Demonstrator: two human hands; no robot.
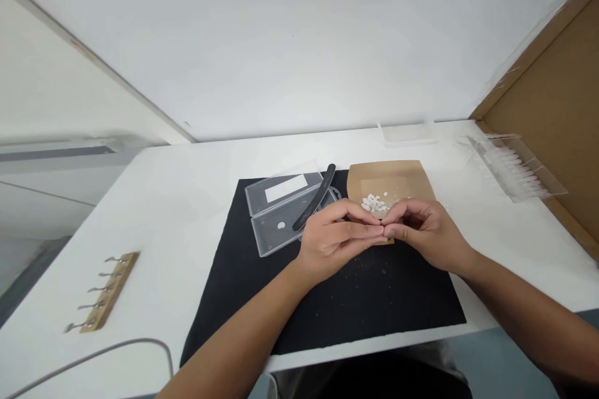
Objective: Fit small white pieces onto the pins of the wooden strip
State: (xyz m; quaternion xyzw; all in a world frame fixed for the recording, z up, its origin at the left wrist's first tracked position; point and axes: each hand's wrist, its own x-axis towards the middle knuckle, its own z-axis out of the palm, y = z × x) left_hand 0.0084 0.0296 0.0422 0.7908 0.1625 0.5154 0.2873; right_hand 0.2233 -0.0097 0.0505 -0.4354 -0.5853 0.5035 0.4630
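Observation:
My left hand (340,235) and my right hand (423,232) meet over the black mat (337,318), fingertips pinched together. Whatever lies between them is too small or hidden to make out. Just beyond the fingers, a brown paper tray (395,176) holds a heap of small white pieces (374,203). To the left of my left hand lies an open clear plastic case (266,238) with a white label (286,187) on its lid and one small white piece (281,225) inside. A curved black nail file (314,197) rests across the case.
A wooden strip (111,292) with several metal prongs lies at the left. On the right stands a clear rack (517,168) of pale nail-shaped tips. Behind the paper tray is a clear shallow tray (407,133). A grey cable (140,341) curves along the front left.

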